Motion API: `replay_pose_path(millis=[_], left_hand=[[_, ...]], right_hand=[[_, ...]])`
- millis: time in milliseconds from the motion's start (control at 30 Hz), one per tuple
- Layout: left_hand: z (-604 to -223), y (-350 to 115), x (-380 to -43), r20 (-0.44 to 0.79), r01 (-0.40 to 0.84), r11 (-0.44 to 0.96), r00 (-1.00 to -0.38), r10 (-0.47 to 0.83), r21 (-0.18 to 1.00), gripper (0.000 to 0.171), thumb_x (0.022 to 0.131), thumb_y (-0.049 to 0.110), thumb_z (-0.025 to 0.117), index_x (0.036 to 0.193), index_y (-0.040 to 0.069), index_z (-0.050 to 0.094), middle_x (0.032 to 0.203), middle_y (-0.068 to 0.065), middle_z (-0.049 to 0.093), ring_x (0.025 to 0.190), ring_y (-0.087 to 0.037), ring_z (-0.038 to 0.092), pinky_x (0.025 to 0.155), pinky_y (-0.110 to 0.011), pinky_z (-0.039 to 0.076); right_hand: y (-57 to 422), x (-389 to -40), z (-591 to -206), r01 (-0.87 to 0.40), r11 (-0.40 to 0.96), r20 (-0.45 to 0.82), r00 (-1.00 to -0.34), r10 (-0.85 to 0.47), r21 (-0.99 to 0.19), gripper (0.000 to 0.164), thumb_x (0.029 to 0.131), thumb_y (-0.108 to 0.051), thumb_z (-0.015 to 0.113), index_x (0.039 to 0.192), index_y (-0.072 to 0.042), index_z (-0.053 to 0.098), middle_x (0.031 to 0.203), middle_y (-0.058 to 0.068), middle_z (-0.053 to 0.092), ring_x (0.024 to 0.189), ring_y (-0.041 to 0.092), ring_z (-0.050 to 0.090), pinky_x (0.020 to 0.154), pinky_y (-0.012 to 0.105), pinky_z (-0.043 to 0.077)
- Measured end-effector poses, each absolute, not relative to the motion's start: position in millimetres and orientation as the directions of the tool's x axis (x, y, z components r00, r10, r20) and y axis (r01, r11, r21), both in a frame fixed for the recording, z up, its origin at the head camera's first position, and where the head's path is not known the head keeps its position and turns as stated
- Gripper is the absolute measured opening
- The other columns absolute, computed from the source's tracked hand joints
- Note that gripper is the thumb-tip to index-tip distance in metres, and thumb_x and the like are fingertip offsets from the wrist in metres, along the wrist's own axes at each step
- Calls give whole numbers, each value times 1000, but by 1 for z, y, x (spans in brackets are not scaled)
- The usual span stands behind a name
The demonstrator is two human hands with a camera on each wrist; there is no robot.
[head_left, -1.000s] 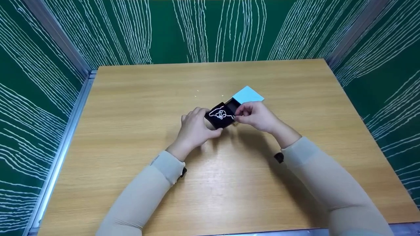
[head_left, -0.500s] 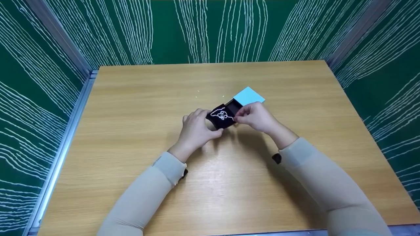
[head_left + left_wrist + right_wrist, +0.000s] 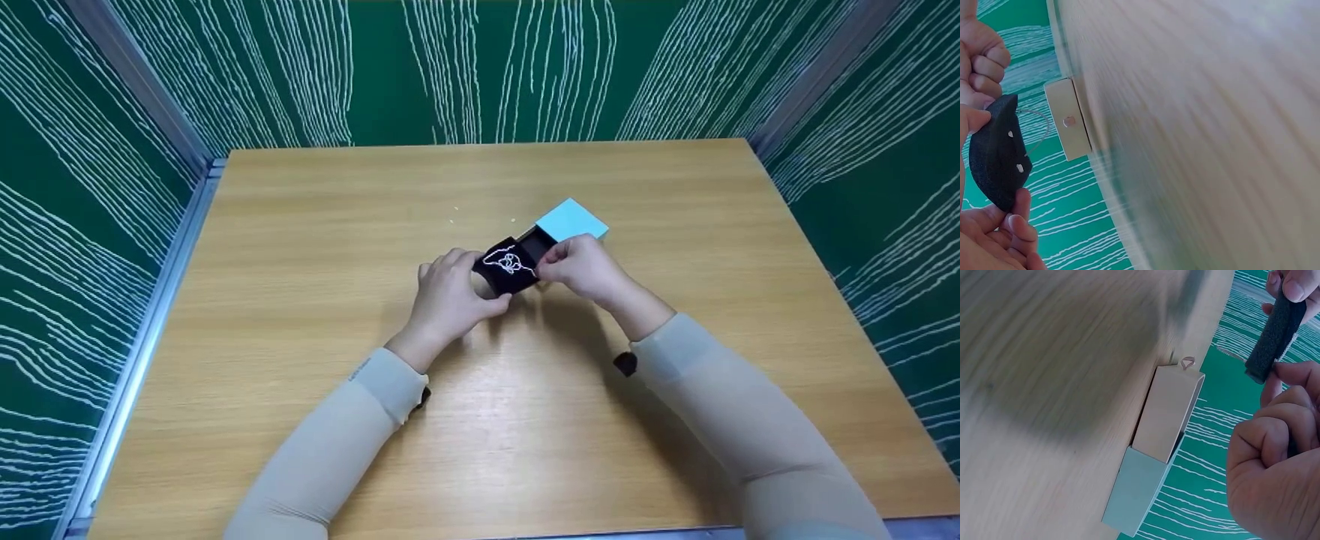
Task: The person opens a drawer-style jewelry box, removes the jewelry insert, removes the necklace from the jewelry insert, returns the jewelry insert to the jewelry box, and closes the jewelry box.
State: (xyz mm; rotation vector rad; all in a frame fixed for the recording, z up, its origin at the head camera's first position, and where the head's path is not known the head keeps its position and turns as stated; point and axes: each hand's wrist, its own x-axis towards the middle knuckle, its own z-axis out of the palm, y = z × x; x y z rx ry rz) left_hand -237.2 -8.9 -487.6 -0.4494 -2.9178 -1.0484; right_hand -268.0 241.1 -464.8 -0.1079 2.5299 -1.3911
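Observation:
A black foam pad (image 3: 519, 283) carries a thin silver chain (image 3: 510, 262) bunched on its top. My left hand (image 3: 448, 292) grips the pad by its edges, thumb on the near side. At the pad's right corner, the fingertips of my right hand (image 3: 589, 271) pinch the chain's end; the exact contact is hidden. In the left wrist view, the pad's underside (image 3: 999, 152) shows slits with small pale bits, and a thin loop of chain (image 3: 1044, 121) hangs out. The right wrist view has the pad (image 3: 1269, 343) edge-on between both hands.
Beyond the hands, a light blue box sleeve (image 3: 571, 220) lies on the wooden table (image 3: 337, 225). Its drawer (image 3: 1165, 413) is pulled partly out and has a ribbon loop (image 3: 1187, 363). A few tiny pale specks (image 3: 456, 208) lie left of the box.
My right hand turns slightly and its wrist shifts a little left, fingertips staying at the pad's corner. The left hand, pad and box keep nearly the same places.

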Motion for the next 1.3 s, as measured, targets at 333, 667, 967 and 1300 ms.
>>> replay_pose_path(millis=[333,667,967,1300], left_hand=[[-490,-10,-237,125,285,756,-957,263,590,77,87,54,93,146,12,68,140,-3,71,129,-30,66,111,-51,38],[-488,-12,-234,136,297,757,-953,270,582,78,88,54,91,149,13,67,145,-3,71,132,-30,64,111,-52,38],[-489,-19,-233,160,303,750,-952,260,588,78,87,56,90,148,12,68,145,-3,71,132,-30,64,112,-52,38],[-486,-26,-230,158,308,737,-950,268,601,81,87,56,89,152,12,66,149,-3,69,136,-31,63,112,-53,37]], right_hand=[[246,-266,-464,224,357,-304,-934,-186,-907,7,98,-8,67,93,-6,72,61,-16,51,51,-2,36,50,17,29],[251,-263,-464,250,215,-299,-925,-234,-944,15,96,-7,60,83,-12,64,60,-14,44,51,1,32,50,19,25],[263,-262,-465,232,78,-244,-946,-212,-969,15,100,-4,58,89,-11,65,61,-13,42,54,2,32,54,21,23],[269,-259,-466,229,7,-226,-957,-179,-973,14,101,-4,57,93,-10,66,61,-14,40,52,1,32,55,22,20]])
